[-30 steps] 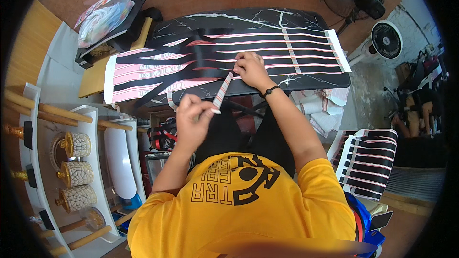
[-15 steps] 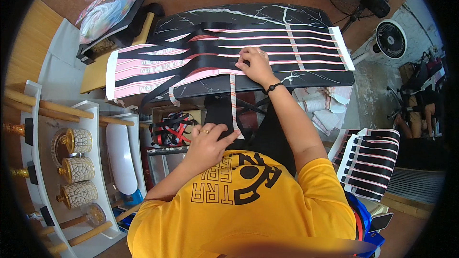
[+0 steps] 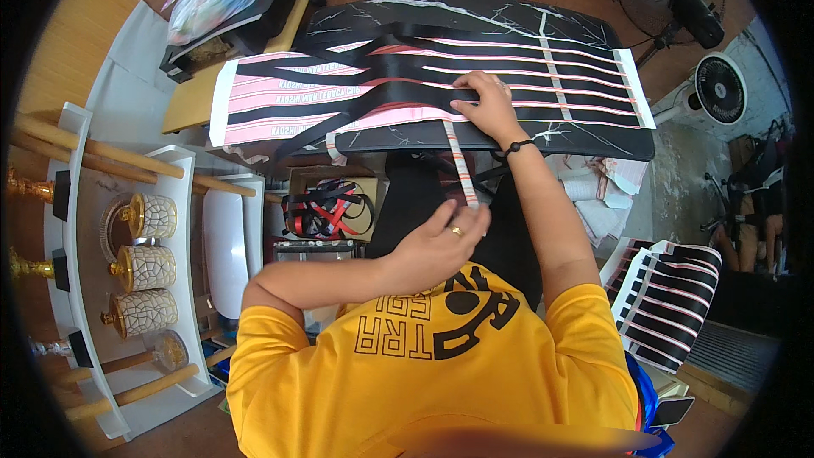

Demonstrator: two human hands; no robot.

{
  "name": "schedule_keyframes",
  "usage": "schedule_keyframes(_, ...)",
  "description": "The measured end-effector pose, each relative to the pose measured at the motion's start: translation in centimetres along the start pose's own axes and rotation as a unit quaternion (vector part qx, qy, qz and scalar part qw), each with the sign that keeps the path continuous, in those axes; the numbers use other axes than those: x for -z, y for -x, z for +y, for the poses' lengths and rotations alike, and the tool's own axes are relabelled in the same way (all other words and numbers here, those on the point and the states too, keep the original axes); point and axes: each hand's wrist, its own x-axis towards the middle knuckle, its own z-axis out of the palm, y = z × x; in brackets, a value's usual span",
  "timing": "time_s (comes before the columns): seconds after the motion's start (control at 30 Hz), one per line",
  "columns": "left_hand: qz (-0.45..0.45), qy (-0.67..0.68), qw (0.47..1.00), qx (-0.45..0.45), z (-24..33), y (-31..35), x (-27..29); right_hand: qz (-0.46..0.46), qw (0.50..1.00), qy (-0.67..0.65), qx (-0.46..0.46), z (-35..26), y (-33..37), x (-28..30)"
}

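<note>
A long sheet of black bands with pink, white and red striped edges (image 3: 585,89) lies across the black marble-patterned table (image 3: 398,137). Loose black ribbons (image 3: 398,95) arch up over its middle. On the sheet's near part rests my right hand (image 3: 492,108), thumb and index finger apart, with a dark bead bracelet at the wrist. A narrow striped paper strip (image 3: 459,161) hangs over the table's front edge toward my lap. Its lower end meets the closed fingers of my left hand (image 3: 445,242), which are slightly blurred and wear a ring.
Another striped sheet (image 3: 670,305) hangs at the right. White shelves with gold-trimmed jars (image 3: 148,267) stand left. Red and black straps (image 3: 331,210) lie in a box below the table. Two fans, one a white fan (image 3: 721,89), stand right. Another person (image 3: 759,220) is at the far right.
My left hand has moved up and right with the strip's end, and the strip now slants right. My right hand's thumb and index finger have spread apart on the sheet. The whole view has shifted.
</note>
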Motion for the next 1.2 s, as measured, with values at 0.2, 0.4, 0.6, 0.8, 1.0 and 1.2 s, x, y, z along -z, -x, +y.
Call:
schedule_keyframes(0.2, 0.221, 0.019, 0.959, -0.174, -0.6, -2.2, 4.3, 0.004, 1.0, 0.011, 0.012, 0.0, -0.2, -0.3)
schedule_keyframes(0.4, 0.093, 0.177, 0.97, 0.139, -4.5, -2.9, 2.0, 0.007, 0.999, 0.016, 0.041, 0.5, 0.1, -0.3)
schedule_keyframes(0.6, -0.04, 0.252, 0.917, 0.308, -9.5, -3.0, -5.4, -0.009, 0.998, -0.053, 0.033, -0.2, -0.5, -1.6)
schedule_keyframes(0.8, -0.04, 0.261, 0.921, 0.286, -13.5, -5.8, -8.8, 0.188, 0.981, -0.019, -0.048, 4.7, -2.9, 2.9)
schedule_keyframes(1.0, -0.019, 0.276, 0.943, 0.184, -16.4, -13.2, -11.3, 0.121, 0.974, 0.127, -0.143, 15.0, -5.7, 10.7)
schedule_keyframes(1.2, -0.008, 0.389, 0.905, 0.173, -18.5, -22.7, -16.8, -0.015, 0.985, 0.123, -0.122, 18.0, -8.9, 11.6)
